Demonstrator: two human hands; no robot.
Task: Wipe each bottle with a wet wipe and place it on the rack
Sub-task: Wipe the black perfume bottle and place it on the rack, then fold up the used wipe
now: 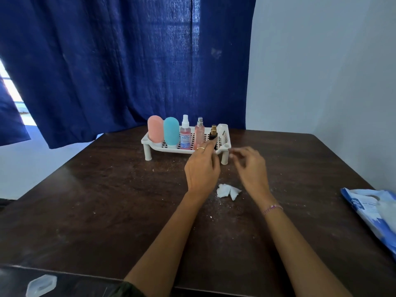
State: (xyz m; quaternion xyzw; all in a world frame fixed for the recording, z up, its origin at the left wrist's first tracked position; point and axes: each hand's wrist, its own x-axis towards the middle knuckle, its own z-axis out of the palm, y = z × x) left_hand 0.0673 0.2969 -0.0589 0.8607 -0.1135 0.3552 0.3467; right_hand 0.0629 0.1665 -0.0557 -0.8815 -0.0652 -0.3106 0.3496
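Obs., head view. I am reaching both arms forward over the dark wooden table. The white slotted rack is standing on short legs near the far edge, in front of the blue curtain.

Five bottles are standing upright in a row on the rack, left to right: pink squeeze bottle, teal squeeze bottle, clear spray bottle with pink liquid and a printed label, slim pink perfume bottle with a silver cap, small black bottle with a gold top.

My left hand is at the front rim of the rack. My fingertips are closing around the lower part of the small black bottle, which is sitting at the right end of the row; a ring is showing on one finger. Contact looks like a light pinch.

My right hand is hovering just beside the rack's right front leg, fingers loosely curled and slightly apart, holding nothing. The fingertips are motion-blurred. A thread bracelet is on that wrist.

The crumpled wet wipe is lying on the table between my forearms, touching neither. White crumbs are scattered around it. The blue wipes packet is lying at the right edge, well apart from the rack.
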